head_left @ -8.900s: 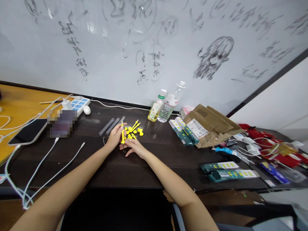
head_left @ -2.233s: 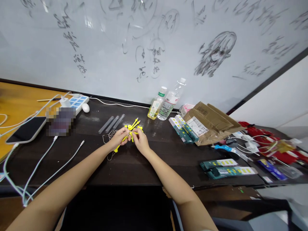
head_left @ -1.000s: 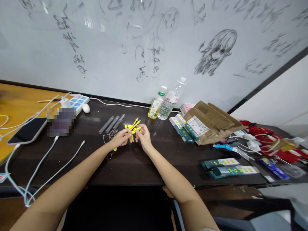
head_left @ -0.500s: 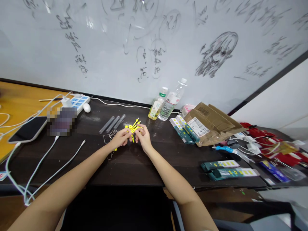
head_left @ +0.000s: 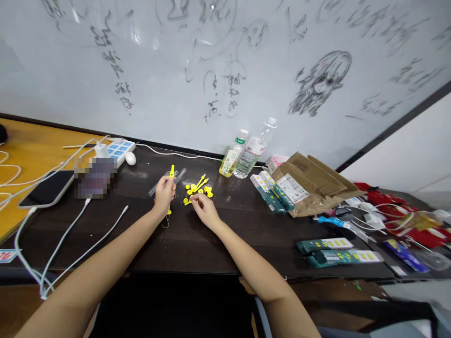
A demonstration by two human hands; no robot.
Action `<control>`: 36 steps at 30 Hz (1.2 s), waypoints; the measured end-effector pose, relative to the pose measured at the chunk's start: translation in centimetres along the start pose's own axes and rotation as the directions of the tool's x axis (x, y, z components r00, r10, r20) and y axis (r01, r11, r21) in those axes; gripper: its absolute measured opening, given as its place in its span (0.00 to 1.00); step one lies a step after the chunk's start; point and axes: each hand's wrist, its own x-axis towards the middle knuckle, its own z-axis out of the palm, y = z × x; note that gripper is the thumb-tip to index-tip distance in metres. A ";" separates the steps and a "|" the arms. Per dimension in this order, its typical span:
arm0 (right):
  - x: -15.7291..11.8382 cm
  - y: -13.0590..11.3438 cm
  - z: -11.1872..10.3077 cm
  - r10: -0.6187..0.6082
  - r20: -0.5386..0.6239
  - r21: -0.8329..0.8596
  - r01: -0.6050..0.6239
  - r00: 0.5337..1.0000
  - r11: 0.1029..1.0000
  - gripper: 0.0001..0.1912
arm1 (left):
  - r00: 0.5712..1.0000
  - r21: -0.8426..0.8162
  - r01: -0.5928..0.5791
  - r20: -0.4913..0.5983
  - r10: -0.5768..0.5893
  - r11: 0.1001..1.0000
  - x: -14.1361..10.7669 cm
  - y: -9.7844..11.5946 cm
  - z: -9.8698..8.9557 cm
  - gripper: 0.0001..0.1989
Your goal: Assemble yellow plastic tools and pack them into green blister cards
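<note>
A dark table (head_left: 264, 244) runs along the foot of a whiteboard (head_left: 158, 101) covered in black writing and a drawn figure, and at its left end it meets an orange-yellow wooden surface (head_left: 21, 141). By the table's far edge two clear bottles (head_left: 230, 157) lean close together, and a white power strip (head_left: 121, 149) lies toward the far left corner with a white egg-shaped object (head_left: 130, 158) just beside it. Right of the bottles is an opened brown package (head_left: 322, 183), and two green-and-white boxes (head_left: 347, 257) lie near the table's near edge, on the right. The left hand (head_left: 164, 195) is closed, thumb and fingers clamped on a slim yellow piece (head_left: 172, 172) — upright, its top standing above the fingers and another yellow bit showing below the hand. Clear tubes (head_left: 181, 176) lie just behind that hand. The right hand (head_left: 207, 212) has its thumb and index finger close together beside a small yellow part (head_left: 187, 202); whether they grip it cannot be told. More yellow parts (head_left: 193, 187) lie loose on the table — between the two hands and beyond the right one, toward the far edge.
</note>
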 end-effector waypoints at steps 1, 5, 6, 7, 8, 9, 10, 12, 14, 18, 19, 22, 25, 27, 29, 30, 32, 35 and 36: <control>-0.1 -0.2 -0.1 -0.023 0.007 -0.065 0.023 1.000 0.998 0.09 | 1.000 0.001 0.014 -0.006 -0.014 1.000 -0.1 -0.1 0.0 0.12; 0.5 -1.4 -0.3 -0.034 0.072 -0.244 0.051 0.997 0.968 0.11 | 1.000 0.008 0.014 -0.022 -0.014 1.000 -0.5 -0.3 0.2 0.12; 0.9 -1.7 -0.2 -0.028 0.102 -0.287 0.057 0.994 0.956 0.11 | 1.000 0.010 0.003 -0.027 -0.002 1.000 -0.5 -0.3 0.2 0.13; 1.5 -2.0 0.0 -0.021 0.137 -0.335 0.066 0.990 0.940 0.11 | 1.000 0.015 -0.010 -0.028 0.011 1.000 -0.6 -0.3 0.2 0.13; 2.3 -2.2 0.2 -0.013 0.175 -0.389 0.081 0.985 0.918 0.11 | 0.999 0.020 -0.023 -0.024 0.024 1.000 -0.6 -0.2 0.2 0.13; 3.1 -2.5 0.5 -0.005 0.207 -0.445 0.099 0.978 0.890 0.11 | 0.999 0.027 -0.033 -0.015 0.033 0.999 -0.6 -0.2 0.2 0.13; 4.1 -2.6 0.9 0.000 0.243 -0.500 0.125 0.970 0.857 0.12 | 0.999 0.036 -0.041 -0.003 0.041 0.999 -0.6 -0.1 0.1 0.14; 6.0 -2.8 1.8 0.021 0.304 -0.595 0.172 0.953 0.785 0.14 | 0.998 0.056 -0.053 0.021 0.052 0.997 -0.6 -0.1 0.1 0.14; 7.7 -2.8 2.9 0.085 0.339 -0.642 0.164 0.937 0.748 0.16 | 0.998 0.067 -0.058 0.033 0.056 0.996 -0.6 -0.1 0.0 0.15; 9.7 -2.3 5.0 0.247 0.322 -0.701 0.054 0.914 0.711 0.16 | 0.997 0.076 -0.065 0.037 0.062 0.995 -0.6 -0.1 -0.1 0.15; 10.0 -2.1 5.4 0.275 0.298 -0.711 0.020 0.914 0.703 0.16 | 0.997 0.081 -0.069 0.037 0.066 0.994 -0.6 -0.1 -0.1 0.15; 10.6 -1.7 6.4 0.333 0.217 -0.721 -0.079 0.918 0.689 0.16 | 0.996 0.086 -0.079 0.044 0.076 0.993 -0.5 -0.2 -0.1 0.15; 10.9 -1.7 6.7 0.379 0.146 -0.715 -0.168 0.914 0.679 0.15 | 0.996 0.075 -0.079 0.049 0.076 0.994 -0.5 -0.3 -0.1 0.15; 11.1 -1.8 6.3 0.388 0.115 -0.704 -0.200 0.914 0.681 0.15 | 0.997 0.074 -0.071 0.048 0.067 0.995 -0.5 -0.4 -0.1 0.15; 11.3 -2.0 5.4 0.372 0.084 -0.678 -0.220 0.924 0.701 0.17 | 0.997 0.084 -0.062 0.040 0.059 0.995 -0.6 -0.4 -0.1 0.15; 11.4 -2.1 4.7 0.363 0.054 -0.652 -0.243 0.930 0.718 0.18 | 0.998 0.091 -0.058 0.035 0.055 0.994 -0.6 -0.4 -0.1 0.15; 11.5 -2.1 3.0 0.356 -0.041 -0.536 -0.321 0.934 0.781 0.18 | 0.998 0.105 -0.051 0.034 0.047 0.993 -0.6 -0.4 -0.1 0.14; 11.1 -1.6 0.3 0.402 -0.160 -0.058 -0.415 0.902 0.908 0.14 | 0.995 0.140 -0.032 0.096 0.018 0.990 -0.7 -0.4 0.0 0.13; 10.6 -1.4 -0.5 0.426 -0.177 0.164 -0.400 0.887 0.902 0.14 | 0.990 0.164 -0.017 0.140 -0.007 0.986 -0.8 -0.5 0.1 0.13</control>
